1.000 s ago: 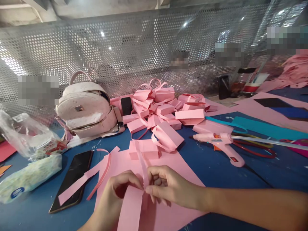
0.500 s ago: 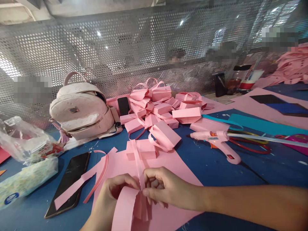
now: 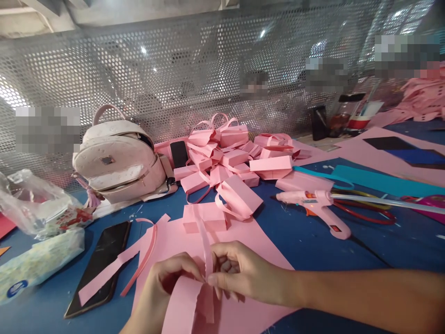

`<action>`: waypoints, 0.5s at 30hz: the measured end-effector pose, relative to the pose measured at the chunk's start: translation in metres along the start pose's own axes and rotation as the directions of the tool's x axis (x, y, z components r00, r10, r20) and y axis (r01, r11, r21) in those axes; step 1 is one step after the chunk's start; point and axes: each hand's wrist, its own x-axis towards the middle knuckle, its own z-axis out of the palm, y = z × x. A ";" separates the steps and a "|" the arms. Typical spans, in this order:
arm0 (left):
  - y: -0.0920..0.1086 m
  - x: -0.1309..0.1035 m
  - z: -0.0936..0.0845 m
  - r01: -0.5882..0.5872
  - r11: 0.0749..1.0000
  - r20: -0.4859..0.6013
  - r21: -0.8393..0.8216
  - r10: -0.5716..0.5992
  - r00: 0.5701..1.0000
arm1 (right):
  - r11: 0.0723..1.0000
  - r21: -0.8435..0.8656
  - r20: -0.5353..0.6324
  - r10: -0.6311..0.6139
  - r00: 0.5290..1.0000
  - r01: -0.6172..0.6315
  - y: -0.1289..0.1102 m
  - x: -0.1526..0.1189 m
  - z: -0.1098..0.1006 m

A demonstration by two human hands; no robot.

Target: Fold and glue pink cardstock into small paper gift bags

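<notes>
Low in the middle, my left hand (image 3: 170, 278) is closed on a folded pink paper piece (image 3: 182, 304), whose broad side bends toward me. My right hand (image 3: 236, 271) pinches a narrow pink paper strip (image 3: 205, 243) where it meets that piece; the fingertips of both hands are close together. From the pinch, the strip runs up and away, its far end in front of a small pink paper box (image 3: 204, 217). A large pink sheet (image 3: 257, 241) lies beneath the hands. The inside of the folded piece is partly hidden.
Many pink paper boxes (image 3: 222, 157) are heaped behind. A pink glue gun (image 3: 314, 202) lies to the right, its cord trailing. On the left are a phone (image 3: 100, 264), paper strips (image 3: 148, 260), a tissue pack (image 3: 41, 262) and a white backpack (image 3: 114, 157). A perforated metal screen (image 3: 194, 65) stands behind.
The strip between my hands now bows to the right more than before. Both hands have shifted very slightly, keeping their grip.
</notes>
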 end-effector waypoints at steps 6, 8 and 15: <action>-0.001 0.000 0.000 0.105 0.994 -0.023 0.014 -0.104 0.994 | 1.000 -0.003 -0.037 -0.006 0.999 0.006 0.002 0.000 0.002; -0.002 0.000 0.001 0.128 0.992 -0.017 0.006 -0.128 0.992 | 1.000 -0.029 -0.031 -0.002 1.000 0.001 0.002 0.000 0.003; -0.002 -0.003 0.000 0.080 0.995 -0.005 0.062 -0.080 0.997 | 0.997 -0.072 -0.027 0.001 1.000 -0.003 0.004 0.000 0.004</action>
